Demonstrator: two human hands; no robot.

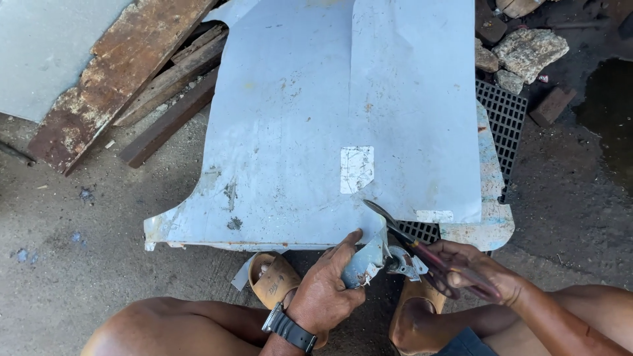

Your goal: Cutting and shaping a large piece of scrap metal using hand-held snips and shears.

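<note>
A person crouching on a bare concrete floor (79, 250) cuts into the near edge of a large pale sheet of metal (297, 132) with a pair of tin snips (422, 254). The sheet lies flat across a low support, its near edge overhanging just in front of the person's knees, its right edge resting over a black plastic grid (504, 122). A small pale patch (357, 169) sits on the sheet a little above the cut. Open floor spreads to the left and lower left of the sheet; the right side is tighter, hemmed by broken stones (527, 53) and a dark wet patch (606, 112). Rusted planks and boards (125, 72) lean at the upper left, touching the sheet's far corner.

The left hand (326, 290), a black watch (289, 328) on its wrist, has its fingers clenched on the curled strip of cut metal (366, 264) at the sheet's edge, thumb pressed up against the sheet. The right hand (471, 267) comes in from the right, fingers wrapped around the reddish handles of the snips, whose blades point up and left into the sheet. Tan sandals (273, 280) show just under the hands
</note>
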